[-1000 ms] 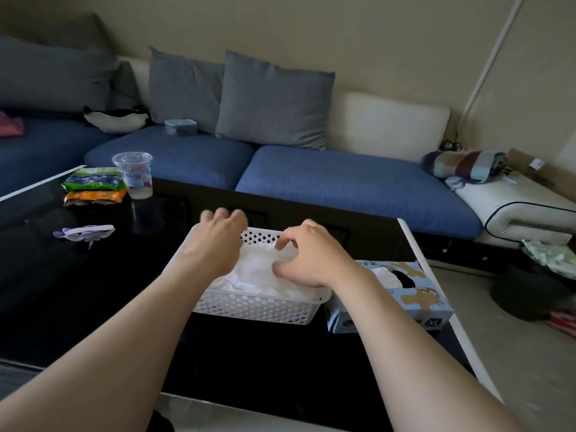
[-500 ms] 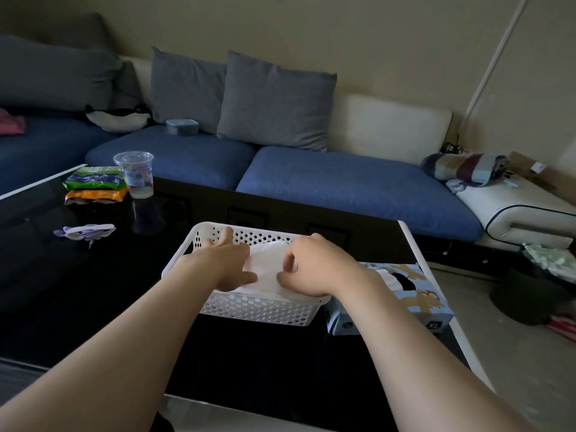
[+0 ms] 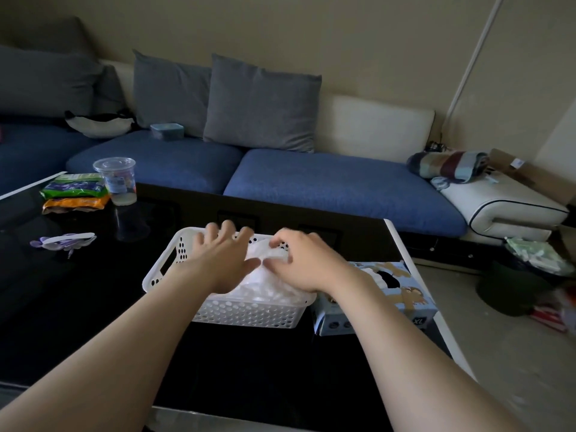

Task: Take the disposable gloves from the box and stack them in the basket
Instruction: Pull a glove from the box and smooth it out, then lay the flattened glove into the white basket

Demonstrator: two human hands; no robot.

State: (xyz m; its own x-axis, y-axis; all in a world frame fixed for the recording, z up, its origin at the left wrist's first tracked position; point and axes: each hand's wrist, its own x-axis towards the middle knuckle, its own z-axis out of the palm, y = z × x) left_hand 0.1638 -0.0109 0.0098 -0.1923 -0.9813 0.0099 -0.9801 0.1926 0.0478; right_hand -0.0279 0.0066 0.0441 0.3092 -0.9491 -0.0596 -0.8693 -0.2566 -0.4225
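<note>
White translucent disposable gloves are piled in a white perforated plastic basket, which is set on a glossy black coffee table. Both hands are held over the basket. The left hand is laid palm-down on the pile with its fingers spread and extended toward the far rim. The right hand is curled, and a fold of the top glove is pinched between its thumb and fingertips. Just beside the basket, on its right, a light blue cardboard glove box marked XL is placed, with white material seen at its dark opening. Farther left on the table, a clear plastic cup, green and orange snack packets and a small purple and white item are seen. A blue cushioned sofa with grey pillows is positioned behind the table.
</note>
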